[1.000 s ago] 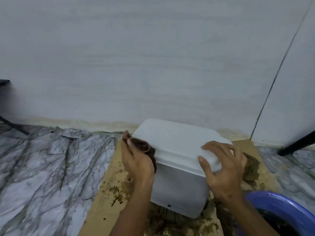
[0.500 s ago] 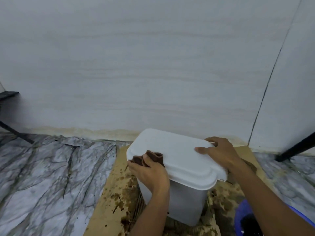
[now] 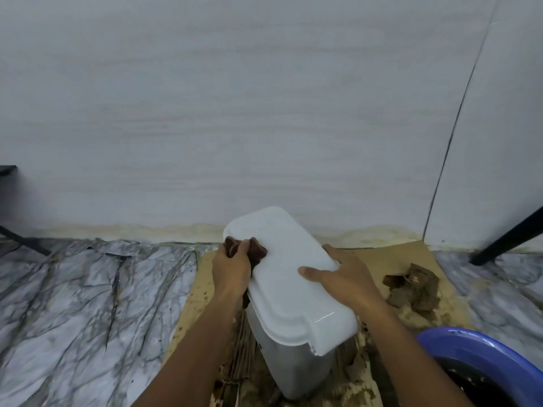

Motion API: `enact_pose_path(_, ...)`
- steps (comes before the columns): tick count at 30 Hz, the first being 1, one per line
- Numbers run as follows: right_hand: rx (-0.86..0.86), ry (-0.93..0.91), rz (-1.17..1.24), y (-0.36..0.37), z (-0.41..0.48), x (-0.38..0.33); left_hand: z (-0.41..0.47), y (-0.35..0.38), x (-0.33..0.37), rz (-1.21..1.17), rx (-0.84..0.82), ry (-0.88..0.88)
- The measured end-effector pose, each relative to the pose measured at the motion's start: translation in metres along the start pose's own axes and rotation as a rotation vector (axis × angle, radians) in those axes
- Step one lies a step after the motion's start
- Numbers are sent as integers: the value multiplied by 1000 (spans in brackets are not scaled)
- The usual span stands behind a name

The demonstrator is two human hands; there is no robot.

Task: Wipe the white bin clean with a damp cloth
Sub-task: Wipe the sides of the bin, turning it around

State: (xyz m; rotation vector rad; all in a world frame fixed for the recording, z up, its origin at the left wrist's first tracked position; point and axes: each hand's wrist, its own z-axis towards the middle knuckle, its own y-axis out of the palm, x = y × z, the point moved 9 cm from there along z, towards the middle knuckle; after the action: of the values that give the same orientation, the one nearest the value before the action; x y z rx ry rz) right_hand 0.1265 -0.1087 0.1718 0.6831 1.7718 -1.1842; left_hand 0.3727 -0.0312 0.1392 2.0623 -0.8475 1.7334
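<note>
A white bin [image 3: 296,362] with a closed white lid [image 3: 288,277] stands on wet, stained cardboard [image 3: 367,259] by the wall. My left hand [image 3: 232,268] is closed on a bunched brown cloth [image 3: 257,249] and presses it against the lid's left edge near the far corner. My right hand [image 3: 343,277] lies flat across the lid's right edge, thumb on top and fingers over the side, gripping the bin. The lid's front tab points towards me at the lower right.
A second brown rag [image 3: 417,289] lies crumpled on the cardboard to the right. A blue basin [image 3: 470,351] of dark water sits at the lower right. Marble-patterned floor [image 3: 73,304] spreads to the left. A black furniture leg [image 3: 508,239] slants at the right, close to the pale wall.
The bin has been turned so its long side now runs away from me. My left hand and the cloth moved from its side up onto the lid's left edge. My right hand shifted along the lid.
</note>
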Motion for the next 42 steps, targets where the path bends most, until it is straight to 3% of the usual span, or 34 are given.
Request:
enact_pose_path(4,-24,-38,173,-4,5,-6,-11,-2,3,-93,102,-55)
enact_pose_path(8,-185,-162,92,-28,31,-36,-54,8,3,-63,242,-44)
enact_pose_path(11,-229,-143,-152,-36,51,-35,-82,30,-9,-9,248,-34)
enact_pose_path(14,-158,-78,-578,-31,55,-16,-92,48,3,96,207,254)
enact_pose_path(17,-11,-189,-843,-24,30,-13,-80,58,15,213,128,473)
enact_pose_path(20,224,-135,-693,-30,-10,0,-44,43,19,328,124,495)
enact_pose_path(24,445,70,-195,-41,-49,33,8,22,39,470,63,474)
enact_pose_path(26,501,118,5,-37,-56,42,29,19,48,500,-45,395)
enact_pose_path(29,554,103,112,-35,-54,42,56,17,51,488,-157,226)
enact_pose_path(32,548,73,123,-49,-38,44,53,14,45,426,-144,106)
enact_pose_path(36,342,-9,156,-76,13,39,11,-4,43,454,96,199)
enact_pose_path(39,173,-24,-38,-76,48,30,-22,-10,27,427,171,270)
enact_pose_path(42,161,-108,-381,-54,48,17,-24,-3,30,511,126,428)
